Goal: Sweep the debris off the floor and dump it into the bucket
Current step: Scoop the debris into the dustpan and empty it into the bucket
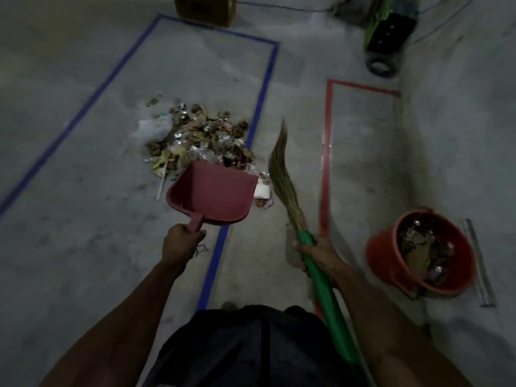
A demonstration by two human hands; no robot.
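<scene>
I am logging colours only. The floor point(83, 247) is showing as dull grey concrete, mottled with darker smudges. A blue tape outline point(262, 107) is framing one rectangle; a red tape outline point(325, 169) is framing the other. The dustpan point(215, 194) is reading a muted brick red. The broom point(282, 169) is showing straw-brown bristles above a bright green handle point(324, 289). The debris pile point(195, 138) is mixing browns, tans, white scraps and silvery glints. The bucket point(388, 263) is glowing orange-red, its contents brown. A brown box point(205, 8) is sitting far off. I am seeing dark, near-black clothing point(245, 347) below.
</scene>
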